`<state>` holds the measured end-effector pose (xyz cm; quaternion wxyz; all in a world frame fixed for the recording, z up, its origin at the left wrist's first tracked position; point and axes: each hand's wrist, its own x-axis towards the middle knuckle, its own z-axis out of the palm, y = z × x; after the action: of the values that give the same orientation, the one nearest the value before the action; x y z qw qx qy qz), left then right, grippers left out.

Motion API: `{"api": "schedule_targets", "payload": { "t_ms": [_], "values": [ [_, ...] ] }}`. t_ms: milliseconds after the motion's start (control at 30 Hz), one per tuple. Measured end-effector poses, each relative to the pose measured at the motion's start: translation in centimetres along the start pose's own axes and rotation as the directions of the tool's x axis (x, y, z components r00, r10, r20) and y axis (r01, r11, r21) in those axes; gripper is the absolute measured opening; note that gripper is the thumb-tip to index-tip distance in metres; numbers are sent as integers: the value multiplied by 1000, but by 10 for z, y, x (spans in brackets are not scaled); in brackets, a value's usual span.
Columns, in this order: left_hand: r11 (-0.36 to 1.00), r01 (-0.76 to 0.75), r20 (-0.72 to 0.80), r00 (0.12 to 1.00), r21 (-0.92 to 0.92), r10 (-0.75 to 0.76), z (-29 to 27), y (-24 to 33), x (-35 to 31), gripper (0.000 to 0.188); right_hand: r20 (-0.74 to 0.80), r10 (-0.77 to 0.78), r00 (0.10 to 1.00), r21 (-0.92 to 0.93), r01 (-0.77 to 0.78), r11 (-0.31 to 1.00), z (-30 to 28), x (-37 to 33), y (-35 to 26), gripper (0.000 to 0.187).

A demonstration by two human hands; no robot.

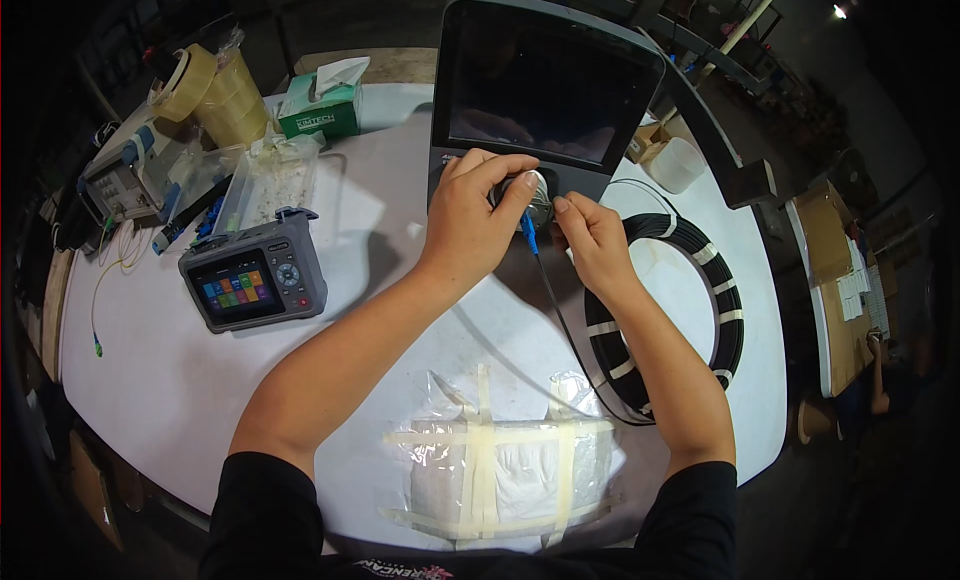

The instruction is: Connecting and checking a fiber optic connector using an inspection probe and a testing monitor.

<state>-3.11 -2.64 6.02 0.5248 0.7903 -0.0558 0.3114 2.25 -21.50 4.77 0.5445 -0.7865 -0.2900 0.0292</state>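
A dark-framed inspection device with a black screen (550, 90) stands upright at the far side of the table. On its front is a round silver metal fixture (541, 188), where a blue fibre connector (529, 232) sits at the end of a black cable (558, 315). My left hand (470, 210) is curled round the fixture's left side, thumb and forefinger closed against it just above the connector. At the fixture's right edge, my right hand (597, 242) has its thumb and fingertips pinched together; whatever is between them is hidden.
A black cable coil (732, 325) lies at right, a white tub (677, 166) behind it. At left are a handheld tester (255, 275), clear plastic tray (275, 185), tape rolls (225, 100) and green tissue box (320, 112). A taped-down pad (525, 475) lies near me.
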Motion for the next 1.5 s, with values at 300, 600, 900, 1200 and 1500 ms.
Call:
{"api": "schedule_targets", "payload": {
  "t_ms": [300,600,900,1200,1500],
  "values": [
    [1000,13,32,999,-3,-13,-1,-2,2,17,-47,-80,996,85,84,993,2,-1,3,21],
    [1000,14,22,1000,-7,-13,-2,-3,2,19,-59,-75,995,64,79,995,4,-1,1,20],
    [1000,-9,9,1000,9,9,0,-3,0,17,-62,-82,995,52,85,995,3,-1,3,20],
    [1000,-9,10,1000,14,8,-1,-2,0,19,-66,-76,995,35,78,996,3,-2,1,19],
    [1000,-7,-6,1000,-3,7,0,-2,0,20,-60,-83,995,67,87,994,2,-1,4,15]
  ]
}}
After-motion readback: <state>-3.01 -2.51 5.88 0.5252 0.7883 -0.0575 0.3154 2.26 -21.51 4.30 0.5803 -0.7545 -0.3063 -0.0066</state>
